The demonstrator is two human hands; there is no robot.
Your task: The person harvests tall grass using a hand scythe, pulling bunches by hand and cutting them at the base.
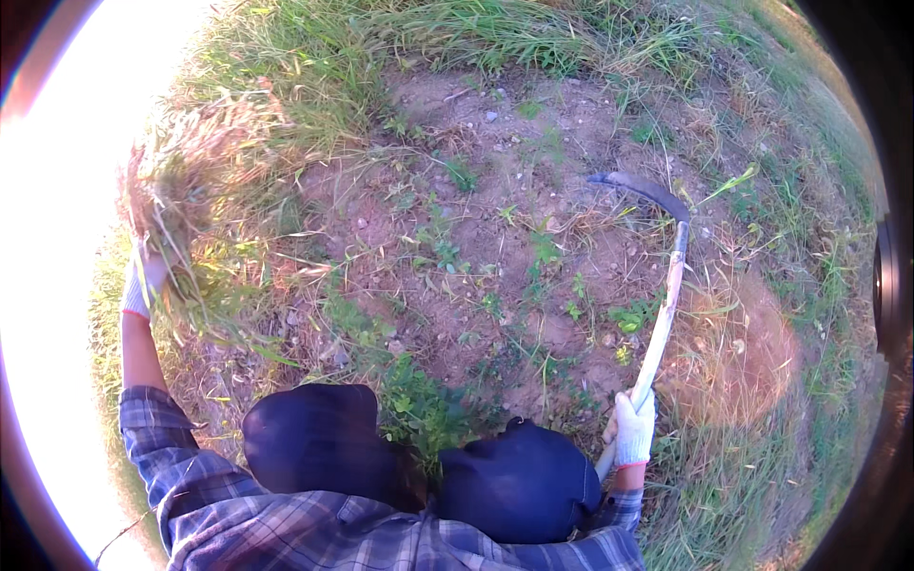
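Gloved left hand [141, 285] gripping cut grass [176, 205] – right hand [632, 428] clasping sickle [662, 276]

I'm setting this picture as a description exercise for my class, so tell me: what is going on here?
A person crouches over a patch of bare soil ringed by grass. The gloved right hand grips the pale handle of a sickle, whose dark curved blade lies over the ground ahead. The gloved left hand holds up a bunch of cut dry grass at the left. Small green weeds remain near the knees.

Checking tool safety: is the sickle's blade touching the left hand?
No, the sickle is in the right hand, its blade far from the left hand.
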